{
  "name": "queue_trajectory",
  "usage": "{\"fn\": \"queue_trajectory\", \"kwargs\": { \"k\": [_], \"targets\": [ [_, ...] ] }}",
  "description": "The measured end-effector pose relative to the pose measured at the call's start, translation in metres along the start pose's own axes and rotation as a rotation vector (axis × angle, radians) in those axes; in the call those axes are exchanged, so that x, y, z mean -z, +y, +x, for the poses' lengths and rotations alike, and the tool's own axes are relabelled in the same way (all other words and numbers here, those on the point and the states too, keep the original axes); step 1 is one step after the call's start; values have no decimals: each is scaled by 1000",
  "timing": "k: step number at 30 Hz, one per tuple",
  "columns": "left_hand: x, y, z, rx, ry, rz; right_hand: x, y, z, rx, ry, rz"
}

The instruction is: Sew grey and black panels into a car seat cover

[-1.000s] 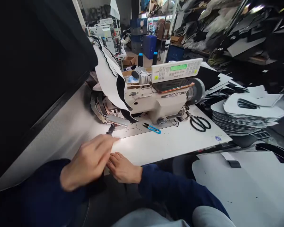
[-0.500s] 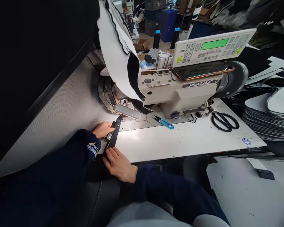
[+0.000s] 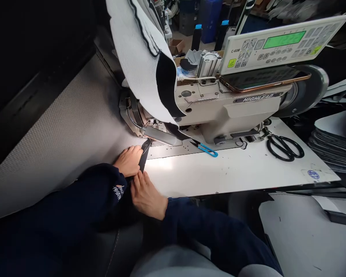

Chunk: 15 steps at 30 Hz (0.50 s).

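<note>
A narrow black fabric strip (image 3: 144,154) runs from under the head of the sewing machine (image 3: 219,109) down toward my hands. My left hand (image 3: 129,161) is closed over the strip's left edge, close to the needle area. Just below it, my right hand (image 3: 146,195) pinches the same black material at its lower end, the fingertips almost meeting the left hand. The needle and presser foot are mostly hidden behind the grey lamp (image 3: 160,135). Large grey sheet material (image 3: 77,127) rises on the left, beside my left forearm.
Blue thread snips (image 3: 206,149) and black-handled scissors (image 3: 285,147) lie on the white table (image 3: 190,177). A phone (image 3: 265,78) rests on the machine below the control panel (image 3: 279,45). White-and-black pieces (image 3: 144,61) drape over the machine; stacked pieces (image 3: 334,142) stand at right.
My left hand has turned to cover the strip's edge, hiding the layered edge seen before. My right hand has shifted slightly up, closer to the left. The camera view has moved a little.
</note>
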<state>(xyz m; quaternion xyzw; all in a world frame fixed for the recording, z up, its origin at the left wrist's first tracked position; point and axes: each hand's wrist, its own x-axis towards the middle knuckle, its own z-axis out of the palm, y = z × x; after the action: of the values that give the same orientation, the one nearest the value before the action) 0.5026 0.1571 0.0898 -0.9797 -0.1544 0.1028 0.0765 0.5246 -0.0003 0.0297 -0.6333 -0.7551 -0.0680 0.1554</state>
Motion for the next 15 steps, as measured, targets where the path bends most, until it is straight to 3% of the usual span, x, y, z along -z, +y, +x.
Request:
{"fn": "queue_trajectory", "kwargs": {
  "k": [6,8,10,11,13,15],
  "targets": [
    [-2,0,14,63,25,62,4,4,10,150,0,-162],
    [-4,0,13,39,26,68,18,10,8,159,-44,-105],
    [-1,2,11,29,26,61,44,20,4,187,-6,47],
    [4,4,9,13,22,52,62,28,1,206,72,138],
    [25,11,0,-75,29,32,102,50,-3,201,382,247],
    [63,20,-19,-206,169,39,145,79,-2,78,748,216]
  ]
}}
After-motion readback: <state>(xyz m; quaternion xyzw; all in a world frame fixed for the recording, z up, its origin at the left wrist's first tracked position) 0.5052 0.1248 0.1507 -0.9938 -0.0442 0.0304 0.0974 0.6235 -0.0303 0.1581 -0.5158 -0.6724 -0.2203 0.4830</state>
